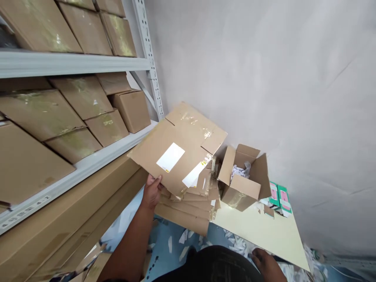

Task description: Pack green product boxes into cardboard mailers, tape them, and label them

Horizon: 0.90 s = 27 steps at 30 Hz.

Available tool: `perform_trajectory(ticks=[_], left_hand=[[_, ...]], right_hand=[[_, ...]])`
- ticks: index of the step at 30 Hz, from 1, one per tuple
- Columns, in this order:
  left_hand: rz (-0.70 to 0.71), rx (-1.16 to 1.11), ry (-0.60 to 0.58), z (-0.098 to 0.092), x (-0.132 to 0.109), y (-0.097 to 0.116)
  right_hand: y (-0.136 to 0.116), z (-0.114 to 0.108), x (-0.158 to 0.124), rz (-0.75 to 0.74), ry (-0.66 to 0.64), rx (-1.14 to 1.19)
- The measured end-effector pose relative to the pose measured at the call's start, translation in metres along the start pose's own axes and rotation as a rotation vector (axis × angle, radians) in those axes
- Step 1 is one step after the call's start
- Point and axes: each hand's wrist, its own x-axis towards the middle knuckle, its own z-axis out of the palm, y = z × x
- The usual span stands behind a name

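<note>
My left hand (152, 192) is closed on the near edge of a flattened cardboard box (190, 135), thumb on top. The cardboard is tilted, with a white label and strips of clear tape on its face. Beneath it lies a stack of other flattened cardboard boxes (185, 219), partly covered by the held piece. My right hand (264, 262) is low at the bottom right, beside the front edge of the pale table (252, 227). Its fingers are dark and partly hidden, so their grip is unclear.
An open cardboard box (242, 192) with crumpled white wrapping stands on the table. Green and pink boxes (279, 197) lie to its right. Shelving (123, 143) loaded with taped cartons (96, 94) rises on the left. Paper scraps (183, 237) litter the blue floor; a wall stands behind.
</note>
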Motion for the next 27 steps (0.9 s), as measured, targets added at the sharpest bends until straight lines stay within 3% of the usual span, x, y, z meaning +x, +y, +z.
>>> perform_trajectory(ticks=[3,6,9,12,16,20,24,27], left_hand=[[0.047,-0.011,-0.058,0.019,-0.015,0.025],[0.075,-0.02,-0.14,0.048,-0.041,0.041],[0.064,0.001,-0.207,0.079,-0.07,0.046],[0.023,0.035,-0.296,0.117,-0.103,0.037],[-0.095,0.086,-0.465,0.186,-0.159,0.006],[-0.2,0.158,-0.656,0.264,-0.224,-0.041],[-0.265,0.267,-0.872,0.335,-0.291,-0.094],[-0.34,0.346,-1.055,0.382,-0.34,-0.132]], right_hand=[[0.008,-0.01,-0.005,-0.027,-0.111,0.056],[0.003,-0.03,-0.002,-0.035,-0.095,0.094],[-0.007,-0.064,0.0,-0.07,0.009,0.176],[-0.008,-0.112,-0.01,-0.083,0.177,0.278],[0.025,-0.187,-0.052,-0.018,0.517,0.387],[0.094,-0.258,-0.117,0.076,0.862,0.406],[0.159,-0.311,-0.182,0.047,1.015,0.529],[0.193,-0.334,-0.223,0.037,1.103,0.7]])
